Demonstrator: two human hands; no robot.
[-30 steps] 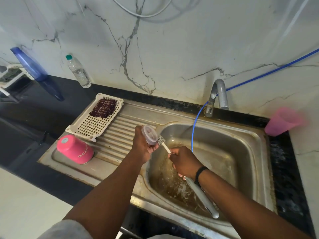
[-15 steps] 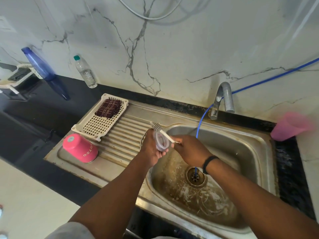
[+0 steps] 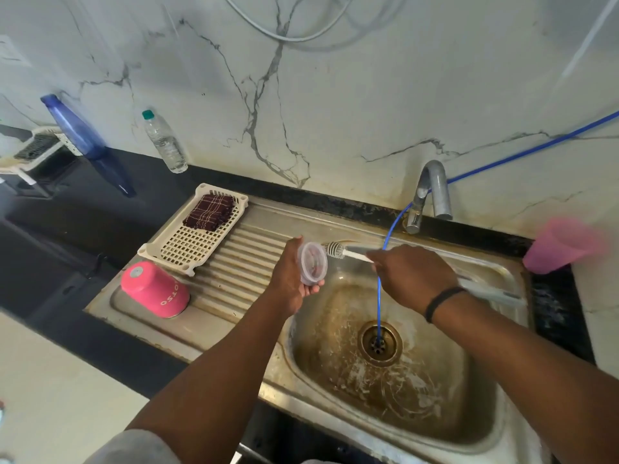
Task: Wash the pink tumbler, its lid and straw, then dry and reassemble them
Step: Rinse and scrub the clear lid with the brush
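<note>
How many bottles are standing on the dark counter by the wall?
2: a blue bottle at the far left, and a clear bottle with a green cap to its right. Others may be out of view.

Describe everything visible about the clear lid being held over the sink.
The round clear plastic lid looks translucent, with a raised rim and pinkish tones showing through. It is held on edge above the left side of the stainless steel sink, gripped by the left hand. The bristled head of the white bottle brush, gripped by the right hand, sits at its upper rim.
</note>
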